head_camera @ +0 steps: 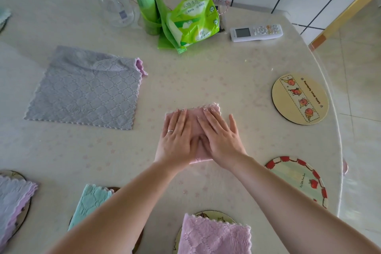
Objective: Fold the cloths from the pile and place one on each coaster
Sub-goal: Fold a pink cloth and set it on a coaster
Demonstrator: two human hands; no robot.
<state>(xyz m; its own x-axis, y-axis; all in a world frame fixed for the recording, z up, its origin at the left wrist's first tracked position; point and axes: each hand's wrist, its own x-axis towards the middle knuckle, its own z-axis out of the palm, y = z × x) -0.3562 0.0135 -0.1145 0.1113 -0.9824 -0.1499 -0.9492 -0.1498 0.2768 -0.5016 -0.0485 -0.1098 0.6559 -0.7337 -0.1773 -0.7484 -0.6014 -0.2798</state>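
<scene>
A folded pink cloth (193, 118) lies on the table in front of me. My left hand (177, 138) and my right hand (220, 136) both press flat on it with straight fingers. To the left, a grey cloth (82, 88) lies spread over a purple one (140, 66), the pile. Two bare coasters sit on the right: a yellow one (300, 99) and a red-rimmed one (299, 179). Near the front edge, folded cloths rest on coasters: a pink one (214, 235), a teal one (90, 202) and a lilac one (12, 202).
At the back stand a clear bottle (115, 4), a roll of green bags (146, 4), a green tissue pack (195, 20) and a white remote (255, 32). The round table's edge (334, 121) curves down the right side, with tiled floor beyond.
</scene>
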